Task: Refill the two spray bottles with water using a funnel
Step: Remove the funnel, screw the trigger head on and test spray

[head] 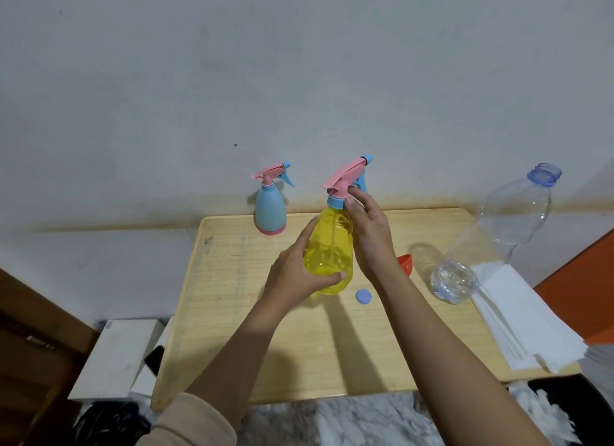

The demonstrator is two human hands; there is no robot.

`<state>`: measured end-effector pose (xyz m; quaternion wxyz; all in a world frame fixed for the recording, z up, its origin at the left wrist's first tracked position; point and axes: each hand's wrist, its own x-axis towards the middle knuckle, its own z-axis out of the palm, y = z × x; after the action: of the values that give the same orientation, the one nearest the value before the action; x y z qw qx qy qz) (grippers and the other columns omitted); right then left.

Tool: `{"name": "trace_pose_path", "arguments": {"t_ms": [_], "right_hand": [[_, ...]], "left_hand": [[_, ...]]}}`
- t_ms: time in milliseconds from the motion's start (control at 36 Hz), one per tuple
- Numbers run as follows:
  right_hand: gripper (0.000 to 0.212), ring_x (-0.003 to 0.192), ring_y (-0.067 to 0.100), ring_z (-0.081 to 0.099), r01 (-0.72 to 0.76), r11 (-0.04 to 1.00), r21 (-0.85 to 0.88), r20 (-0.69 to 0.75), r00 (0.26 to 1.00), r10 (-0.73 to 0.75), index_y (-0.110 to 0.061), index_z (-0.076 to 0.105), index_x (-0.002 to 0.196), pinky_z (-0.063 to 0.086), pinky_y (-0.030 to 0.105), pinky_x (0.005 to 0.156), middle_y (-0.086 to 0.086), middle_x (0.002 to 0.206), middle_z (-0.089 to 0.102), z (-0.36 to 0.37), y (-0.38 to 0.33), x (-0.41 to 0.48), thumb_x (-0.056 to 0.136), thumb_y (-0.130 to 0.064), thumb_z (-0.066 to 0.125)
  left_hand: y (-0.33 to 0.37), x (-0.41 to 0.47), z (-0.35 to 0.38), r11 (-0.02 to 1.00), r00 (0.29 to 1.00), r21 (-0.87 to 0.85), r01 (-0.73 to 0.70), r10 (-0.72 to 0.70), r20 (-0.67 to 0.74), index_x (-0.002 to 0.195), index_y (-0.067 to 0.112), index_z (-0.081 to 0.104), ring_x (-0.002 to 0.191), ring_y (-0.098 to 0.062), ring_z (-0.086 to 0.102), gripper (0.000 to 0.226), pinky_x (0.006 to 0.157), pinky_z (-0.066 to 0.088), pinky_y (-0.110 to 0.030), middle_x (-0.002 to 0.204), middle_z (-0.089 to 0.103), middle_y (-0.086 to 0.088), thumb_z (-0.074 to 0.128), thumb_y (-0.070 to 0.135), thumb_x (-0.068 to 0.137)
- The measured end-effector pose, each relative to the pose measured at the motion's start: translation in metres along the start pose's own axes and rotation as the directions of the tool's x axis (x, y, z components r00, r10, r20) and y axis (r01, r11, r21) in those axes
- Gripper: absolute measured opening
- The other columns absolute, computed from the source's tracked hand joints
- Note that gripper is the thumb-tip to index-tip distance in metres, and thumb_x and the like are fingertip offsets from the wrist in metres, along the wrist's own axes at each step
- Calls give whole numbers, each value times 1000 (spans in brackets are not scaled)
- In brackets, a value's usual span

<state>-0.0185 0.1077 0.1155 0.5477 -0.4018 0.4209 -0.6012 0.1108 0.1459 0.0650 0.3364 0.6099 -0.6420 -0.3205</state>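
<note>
Progress cannot be fixed with certainty. On the pale wooden desk (232, 329), at the right of the frame, a large clear plastic water bottle (505, 219) is seen uncapped, with only a little water at its base, so most of the pouring is judged to be done. At the centre of the frame the translucent yellow spray bottle (327, 249) is gripped round its body by the left hand (295, 272), while its blue collar, under the pink trigger head, is pinched by the right hand (370, 233). Whether the head is being screwed on or off cannot be told, and the water level inside is hard to make out through the yellow wall. Behind it, at the desk's far edge, the opaque pale-blue spray bottle (270, 209) stands closed and untouched; its contents are hidden. The small orange plastic funnel (406, 262) is largely covered by the right wrist. A small round blue cap (362, 296) lies loose below the yellow bottle.
</note>
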Motion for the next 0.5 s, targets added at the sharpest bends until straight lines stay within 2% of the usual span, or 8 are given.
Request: {"name": "trace_pose_path", "arguments": {"t_ms": [56, 139, 194, 306, 361, 444, 500], "right_hand": [[27, 92, 19, 62, 15, 1000, 26, -30, 999, -14, -10, 56, 111, 49, 37, 87, 6, 99, 67, 2, 0, -1, 85, -10, 65], [34, 96, 18, 62, 74, 996, -42, -28, 997, -75, -14, 57, 107, 50, 33, 87, 7, 102, 67, 3, 0, -2, 78, -11, 74], [29, 95, 14, 61, 118, 987, -107, 9, 993, -117, -16, 61, 107, 50, 32, 87, 3, 100, 67, 3, 0, -3, 80, -18, 72], [18, 80, 2, 54, 275, 899, -339, 67, 961, -269, -12, 62, 106, 45, 19, 76, -7, 89, 62, 8, -1, -3, 88, -17, 64], [13, 79, 11, 54, 312, 863, -398, 85, 949, -304, -11, 62, 102, 45, 26, 74, -1, 87, 62, 8, -1, -1, 90, -16, 61], [8, 87, 34, 59, 302, 867, -396, 96, 953, -288, -13, 61, 98, 49, 41, 80, 17, 92, 64, 5, -5, 2, 91, -17, 59], [5, 86, 29, 63, 251, 920, -301, 87, 968, -236, -15, 62, 94, 49, 41, 81, 10, 88, 66, 1, -12, 3, 91, -15, 58]], "left_hand": [[0, 0, 0, 1000, 1000, 8, -7, 7, -6, 136, 63, 10, 121, -18, 52, 107, 93, 49, -41, 130, 56, 6, 81, 58, 56], [1, 1, 0, 999, 1000, 36, -22, 22, -2, 140, 58, 11, 123, -18, 50, 108, 93, 48, -38, 133, 54, 5, 81, 55, 59], [1, 1, 0, 999, 1000, 30, -27, 28, -5, 141, 56, 11, 123, -18, 50, 108, 92, 48, -38, 133, 53, 6, 81, 55, 59], [3, 0, 1, 999, 999, 11, -35, 35, -20, 143, 53, 13, 122, -16, 50, 108, 91, 47, -34, 135, 51, 9, 81, 56, 59], [5, -1, 1, 999, 999, 14, -36, 36, -18, 142, 56, 11, 122, -14, 49, 109, 90, 47, -34, 136, 49, 11, 80, 59, 58], [6, -2, -2, 998, 998, -12, -66, 66, 13, 139, 61, 7, 118, -9, 46, 107, 91, 44, -31, 131, 45, 13, 79, 60, 59], [7, -1, -4, 990, 994, -114, -82, 89, 58, 139, 61, 10, 118, -4, 40, 102, 95, 38, -28, 128, 37, 15, 79, 54, 64]]}}
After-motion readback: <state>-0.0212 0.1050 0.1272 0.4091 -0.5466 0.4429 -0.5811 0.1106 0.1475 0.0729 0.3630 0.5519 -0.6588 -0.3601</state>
